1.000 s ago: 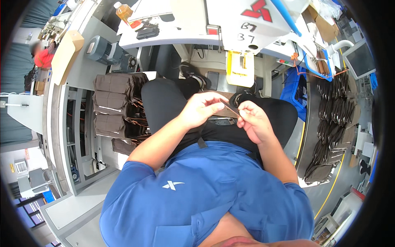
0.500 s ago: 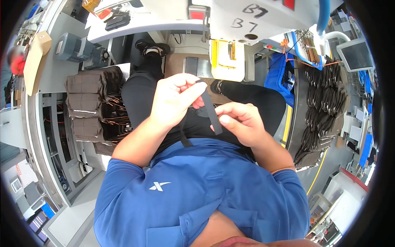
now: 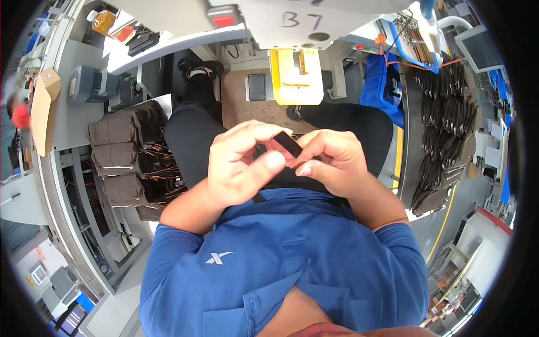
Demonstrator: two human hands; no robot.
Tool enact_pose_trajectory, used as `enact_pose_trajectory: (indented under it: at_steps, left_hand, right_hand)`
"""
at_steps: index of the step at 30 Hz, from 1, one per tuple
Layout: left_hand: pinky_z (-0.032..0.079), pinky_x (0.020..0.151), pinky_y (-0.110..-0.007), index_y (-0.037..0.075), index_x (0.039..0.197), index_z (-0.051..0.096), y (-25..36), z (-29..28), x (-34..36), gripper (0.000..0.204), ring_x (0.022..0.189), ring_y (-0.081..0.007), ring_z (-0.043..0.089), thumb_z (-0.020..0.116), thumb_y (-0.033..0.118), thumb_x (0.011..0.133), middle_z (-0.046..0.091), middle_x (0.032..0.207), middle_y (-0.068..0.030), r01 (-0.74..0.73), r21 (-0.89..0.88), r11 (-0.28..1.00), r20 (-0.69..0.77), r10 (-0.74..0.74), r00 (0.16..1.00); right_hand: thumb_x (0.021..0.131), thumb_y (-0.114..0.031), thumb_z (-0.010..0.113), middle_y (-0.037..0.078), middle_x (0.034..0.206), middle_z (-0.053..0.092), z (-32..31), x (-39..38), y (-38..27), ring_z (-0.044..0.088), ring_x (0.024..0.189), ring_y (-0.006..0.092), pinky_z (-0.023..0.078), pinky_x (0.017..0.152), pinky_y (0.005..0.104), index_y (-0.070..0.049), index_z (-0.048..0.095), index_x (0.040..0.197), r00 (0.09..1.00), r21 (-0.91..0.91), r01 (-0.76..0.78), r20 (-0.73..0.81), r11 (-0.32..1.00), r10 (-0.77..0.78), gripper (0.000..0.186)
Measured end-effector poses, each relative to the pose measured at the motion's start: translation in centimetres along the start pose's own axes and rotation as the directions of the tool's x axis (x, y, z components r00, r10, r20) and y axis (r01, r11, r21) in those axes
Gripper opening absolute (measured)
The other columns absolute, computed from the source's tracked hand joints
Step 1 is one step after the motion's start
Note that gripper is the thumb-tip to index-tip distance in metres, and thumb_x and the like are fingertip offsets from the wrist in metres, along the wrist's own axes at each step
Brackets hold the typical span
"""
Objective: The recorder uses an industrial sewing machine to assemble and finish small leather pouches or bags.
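Over my lap, a short black strap spans the gap between my two hands. My right hand pinches its lower end between thumb and fingers. The curled fingers of my left hand meet the strap's upper end, the thumb held below them. The strap looks bent, and part of it is hidden behind the fingers. Ahead of my hands, a machine's yellow-and-white plate sticks out below its white head.
Stacks of dark brown fabric pieces lie at my left and at my right. A blue bin stands beyond my right knee. A dark flat rectangular object lies between my feet. A grey motor sits at the left.
The strap, stretched out lengthwise before, now looks bent and shorter between my hands. My left hand has come lower, with its thumb off the strap's top end. The whole view has shifted slightly.
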State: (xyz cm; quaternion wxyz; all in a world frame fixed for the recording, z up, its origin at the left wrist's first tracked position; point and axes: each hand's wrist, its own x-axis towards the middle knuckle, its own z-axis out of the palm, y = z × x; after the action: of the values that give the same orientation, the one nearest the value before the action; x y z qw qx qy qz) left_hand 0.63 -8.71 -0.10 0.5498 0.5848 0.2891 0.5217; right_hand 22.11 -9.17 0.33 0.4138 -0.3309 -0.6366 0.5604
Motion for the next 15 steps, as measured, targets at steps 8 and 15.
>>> enact_pose_trajectory:
  at_steps: [8,15]
  left_hand:
    - [0.055,0.071,-0.029,-0.003,0.107,0.072,1.3,0.6,0.0,0.023,0.078,-0.0196,0.070,0.076,0.007,0.087,0.074,0.090,-0.0134,0.025,0.207,0.978,0.090,-0.045,0.995]
    - [0.054,0.072,-0.031,-0.006,0.100,0.072,2.7,1.0,0.3,0.019,0.080,-0.0214,0.069,0.068,0.011,0.094,0.072,0.091,-0.0161,0.024,0.349,0.937,0.138,-0.077,0.987]
  right_hand:
    - [0.076,-0.025,0.091,0.005,0.080,0.070,1.4,-1.4,-0.1,0.071,0.069,0.0124,0.056,0.063,0.0237,-0.005,0.060,0.095,0.972,-0.077,0.064,-0.219,0.995,-0.079,0.042]
    - [0.074,-0.030,0.092,0.005,0.076,0.068,0.5,-1.5,-0.8,0.070,0.066,0.0116,0.055,0.061,0.0241,-0.005,0.060,0.093,0.985,-0.119,0.080,-0.140,0.990,-0.096,0.045]
